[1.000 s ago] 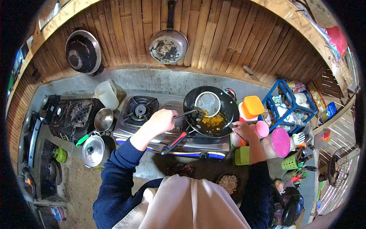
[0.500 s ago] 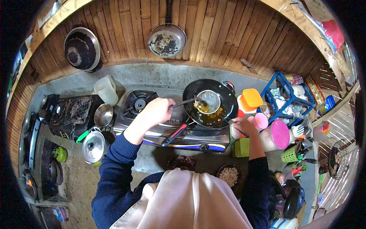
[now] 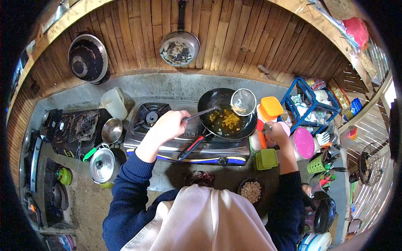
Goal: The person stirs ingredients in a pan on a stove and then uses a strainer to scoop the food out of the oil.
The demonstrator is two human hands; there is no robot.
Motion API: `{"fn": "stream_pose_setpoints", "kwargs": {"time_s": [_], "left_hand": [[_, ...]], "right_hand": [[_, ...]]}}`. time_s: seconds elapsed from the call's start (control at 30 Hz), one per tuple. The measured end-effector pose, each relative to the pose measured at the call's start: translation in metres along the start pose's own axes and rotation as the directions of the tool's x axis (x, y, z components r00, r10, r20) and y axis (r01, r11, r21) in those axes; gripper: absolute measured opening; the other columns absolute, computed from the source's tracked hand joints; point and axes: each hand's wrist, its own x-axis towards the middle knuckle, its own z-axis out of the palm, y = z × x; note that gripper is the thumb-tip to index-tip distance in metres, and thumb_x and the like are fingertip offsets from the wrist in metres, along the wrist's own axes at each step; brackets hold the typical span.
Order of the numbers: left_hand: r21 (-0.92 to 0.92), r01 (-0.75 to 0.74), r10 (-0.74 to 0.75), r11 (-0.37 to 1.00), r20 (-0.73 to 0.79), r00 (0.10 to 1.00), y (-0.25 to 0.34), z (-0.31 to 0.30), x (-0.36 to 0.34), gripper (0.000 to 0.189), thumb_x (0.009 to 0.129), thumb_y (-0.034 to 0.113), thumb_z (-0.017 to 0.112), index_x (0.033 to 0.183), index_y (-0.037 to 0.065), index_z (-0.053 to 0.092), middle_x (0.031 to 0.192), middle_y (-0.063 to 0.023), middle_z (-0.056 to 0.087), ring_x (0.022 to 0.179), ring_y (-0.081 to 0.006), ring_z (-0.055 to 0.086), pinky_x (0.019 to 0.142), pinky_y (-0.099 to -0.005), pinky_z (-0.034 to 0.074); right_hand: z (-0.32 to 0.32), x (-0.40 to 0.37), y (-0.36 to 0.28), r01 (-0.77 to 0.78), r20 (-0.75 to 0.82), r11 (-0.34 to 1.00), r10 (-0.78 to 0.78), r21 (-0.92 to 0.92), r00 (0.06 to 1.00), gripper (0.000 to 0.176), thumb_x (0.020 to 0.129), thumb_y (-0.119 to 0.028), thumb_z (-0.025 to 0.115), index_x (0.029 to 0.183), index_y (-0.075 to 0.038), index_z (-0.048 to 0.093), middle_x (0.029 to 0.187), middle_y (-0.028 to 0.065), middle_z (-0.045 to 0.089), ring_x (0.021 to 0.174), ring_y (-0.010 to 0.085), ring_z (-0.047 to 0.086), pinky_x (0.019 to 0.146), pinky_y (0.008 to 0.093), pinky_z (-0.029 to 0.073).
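My left hand (image 3: 179,121) is closed around the handle of a long dark cooking utensil (image 3: 200,113), whose tip reaches into the black wok (image 3: 206,98). In the wok lie yellow-orange food bits (image 3: 230,119) in shallow oil or liquid. My right hand (image 3: 276,134) grips the handle of a round mesh strainer (image 3: 244,101), raised at the wok's right rim with a few bits in its mesh. Beneath the wok is a gas stove (image 3: 188,145), and the wok's red-and-black handle (image 3: 191,148) points toward me.
An unused burner (image 3: 151,119) is on the left. Right of the stove stand an orange-lidded container (image 3: 271,106), a green box (image 3: 266,159), a pink lid (image 3: 303,142) and a blue rack (image 3: 293,90). A bowl of pale chopped food (image 3: 251,191) sits nearer me.
The strainer has moved up and right from the middle of the wok to its rim, uncovering the yellow bits. My right hand has shifted right; my left hand has moved slightly left.
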Motion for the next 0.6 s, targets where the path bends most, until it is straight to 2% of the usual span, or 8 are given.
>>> {"fn": "stream_pose_setpoints", "kwargs": {"time_s": [0.03,0.13,0.27,0.37,0.43,0.47,0.53,0.6], "left_hand": [[0.0,-0.002,0.002,1.0,-0.001,1.0,0.0,0.002,-0.001,0.029,0.076,0.01,0.057,0.103,0.0,0.062,0.088,-0.0222,0.064,0.083,-0.037,0.062,0.075,-0.0398,0.049],[0.038,-0.032,0.03,0.999,0.068,0.997,-0.002,0.014,-0.001,0.029,0.072,0.01,0.058,0.1,0.001,0.063,0.082,-0.0224,0.063,0.08,-0.0376,0.062,0.073,-0.0421,0.049],[0.065,-0.077,0.068,0.995,0.129,0.989,-0.005,0.026,0.0,0.028,0.073,0.01,0.057,0.099,0.002,0.064,0.083,-0.0222,0.064,0.08,-0.0369,0.062,0.075,-0.0431,0.05],[0.073,-0.088,0.079,0.993,0.111,0.991,-0.008,0.029,-0.001,0.028,0.073,0.011,0.057,0.099,0.002,0.064,0.082,-0.022,0.064,0.081,-0.0369,0.062,0.075,-0.0431,0.049],[0.076,-0.078,0.069,0.994,0.109,0.992,-0.006,0.026,-0.002,0.028,0.073,0.011,0.057,0.099,0.003,0.064,0.082,-0.022,0.064,0.08,-0.037,0.062,0.075,-0.0432,0.049],[0.083,-0.072,0.063,0.994,0.105,0.993,-0.005,0.023,-0.002,0.028,0.073,0.011,0.057,0.099,0.003,0.064,0.082,-0.0221,0.064,0.08,-0.037,0.062,0.075,-0.0433,0.049],[0.095,-0.062,0.053,0.993,0.101,0.994,-0.006,0.021,-0.001,0.029,0.072,0.011,0.057,0.099,0.003,0.064,0.083,-0.0221,0.064,0.08,-0.037,0.062,0.075,-0.0433,0.049],[0.109,-0.054,0.044,0.993,0.094,0.995,-0.007,0.018,0.0,0.029,0.072,0.011,0.057,0.099,0.003,0.064,0.083,-0.0221,0.064,0.081,-0.037,0.062,0.075,-0.0434,0.049]], "right_hand": [[-0.001,0.001,0.002,-0.027,-0.029,0.979,0.021,-0.2,0.999,0.019,0.078,-0.013,0.056,0.09,0.001,0.062,0.078,0.0187,0.064,0.071,0.0351,0.062,0.065,0.0426,0.047],[-0.001,0.002,0.004,-0.043,-0.013,0.943,0.041,-0.331,0.999,0.018,0.08,-0.014,0.052,0.088,-0.001,0.061,0.08,0.0239,0.061,0.075,0.0401,0.061,0.068,0.0447,0.047],[0.007,-0.004,0.016,0.011,-0.078,0.96,-0.034,-0.279,0.996,0.018,0.08,-0.013,0.05,0.087,-0.002,0.062,0.078,0.0252,0.061,0.075,0.0413,0.06,0.067,0.0463,0.047],[0.011,-0.005,0.028,0.024,0.057,0.937,-0.004,-0.348,0.998,0.015,0.08,-0.014,0.053,0.083,-0.003,0.062,0.071,0.0216,0.062,0.066,0.0348,0.063,0.06,0.0435,0.047],[-0.001,-0.012,0.015,0.022,0.212,0.99,0.008,-0.139,0.977,0.015,0.08,-0.017,0.056,0.078,-0.002,0.06,0.062,0.0128,0.061,0.052,0.0219,0.06,0.048,0.036,0.045],[-0.008,-0.015,0.006,0.022,0.215,0.99,0.008,-0.138,0.977,0.015,0.08,-0.017,0.056,0.078,-0.002,0.06,0.062,0.0128,0.061,0.052,0.0219,0.06,0.048,0.036,0.045],[-0.018,-0.017,-0.026,-0.205,0.356,0.976,0.169,0.067,0.919,0.016,0.081,-0.018,0.06,0.074,-0.004,0.058,0.056,0.0056,0.056,0.044,0.012,0.052,0.04,0.0285,0.04],[-0.013,-0.017,-0.035,-0.142,0.376,0.989,0.112,0.051,0.92,0.02,0.083,-0.022,0.058,0.078,-0.002,0.057,0.059,0.0074,0.058,0.048,0.0155,0.056,0.044,0.0307,0.044]]}}
